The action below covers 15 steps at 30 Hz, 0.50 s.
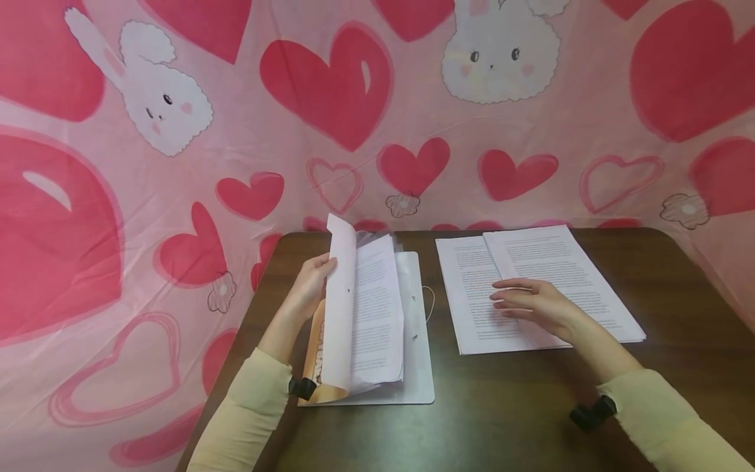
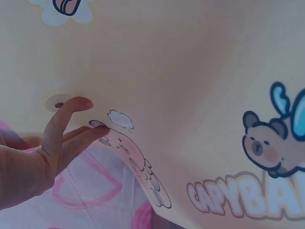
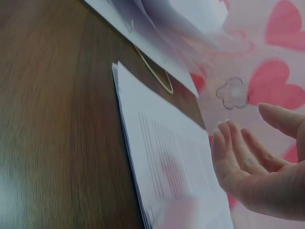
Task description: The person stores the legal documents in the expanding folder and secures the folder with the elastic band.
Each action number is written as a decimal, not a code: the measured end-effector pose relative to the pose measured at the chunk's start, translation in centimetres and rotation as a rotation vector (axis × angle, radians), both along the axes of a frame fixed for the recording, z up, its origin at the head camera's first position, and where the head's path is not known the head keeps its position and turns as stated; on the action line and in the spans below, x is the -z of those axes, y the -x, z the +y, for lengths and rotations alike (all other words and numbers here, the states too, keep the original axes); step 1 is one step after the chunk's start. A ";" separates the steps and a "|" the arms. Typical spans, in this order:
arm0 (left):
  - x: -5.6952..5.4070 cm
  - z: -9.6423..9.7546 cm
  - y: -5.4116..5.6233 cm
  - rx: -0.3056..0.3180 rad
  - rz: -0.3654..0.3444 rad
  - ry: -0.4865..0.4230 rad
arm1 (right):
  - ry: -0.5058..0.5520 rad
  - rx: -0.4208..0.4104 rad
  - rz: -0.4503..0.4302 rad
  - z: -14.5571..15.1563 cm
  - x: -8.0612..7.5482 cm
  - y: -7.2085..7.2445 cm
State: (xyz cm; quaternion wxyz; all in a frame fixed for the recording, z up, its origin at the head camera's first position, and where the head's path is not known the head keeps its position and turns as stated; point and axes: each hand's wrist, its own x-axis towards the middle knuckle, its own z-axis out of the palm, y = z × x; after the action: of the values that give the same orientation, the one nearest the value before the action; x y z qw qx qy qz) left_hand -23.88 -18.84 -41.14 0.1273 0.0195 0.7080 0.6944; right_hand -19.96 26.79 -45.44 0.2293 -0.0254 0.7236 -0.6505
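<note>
A paper folder [image 1: 420, 367] lies on the table's left side, its front cover [image 1: 339, 308] raised and bent over. My left hand [image 1: 312, 282] holds the cover's left edge. In the left wrist view, its fingers [image 2: 71, 124] lie against the cover's printed outer face, which shows cartoon capybaras and lettering. Inside the folder sits a stack of printed sheets [image 1: 377, 308], with clear plastic showing at its top. My right hand [image 1: 533, 303] hovers over two overlapping stacks of printed paper, the left stack [image 1: 466, 288] and the right stack [image 1: 554, 262], fingers loosely extended and holding nothing.
A thin looped cord [image 1: 432, 303] sticks out from the folder's right edge. Brown wooden table [image 1: 501, 413] stretches in front of the folder and papers. Behind it hangs a pink cloth [image 1: 413, 118] with hearts and rabbits.
</note>
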 end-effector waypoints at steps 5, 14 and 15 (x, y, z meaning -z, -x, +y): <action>0.0 0.0 -0.1 0.000 0.003 -0.002 | -0.092 0.044 0.026 1.5 0.1 -0.2; -0.1 -0.1 -0.3 -0.013 0.006 0.003 | -0.312 0.106 0.132 3.4 0.5 -0.7; -0.1 -0.2 -0.3 -0.015 0.004 0.002 | -0.337 0.113 0.142 3.7 0.5 -0.8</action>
State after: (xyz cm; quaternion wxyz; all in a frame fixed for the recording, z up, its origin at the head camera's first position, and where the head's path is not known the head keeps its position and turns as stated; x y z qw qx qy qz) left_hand -23.55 -19.00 -41.02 0.1206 0.0157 0.7089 0.6947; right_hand -19.21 30.49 -45.98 0.1415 0.0082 0.8370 -0.5285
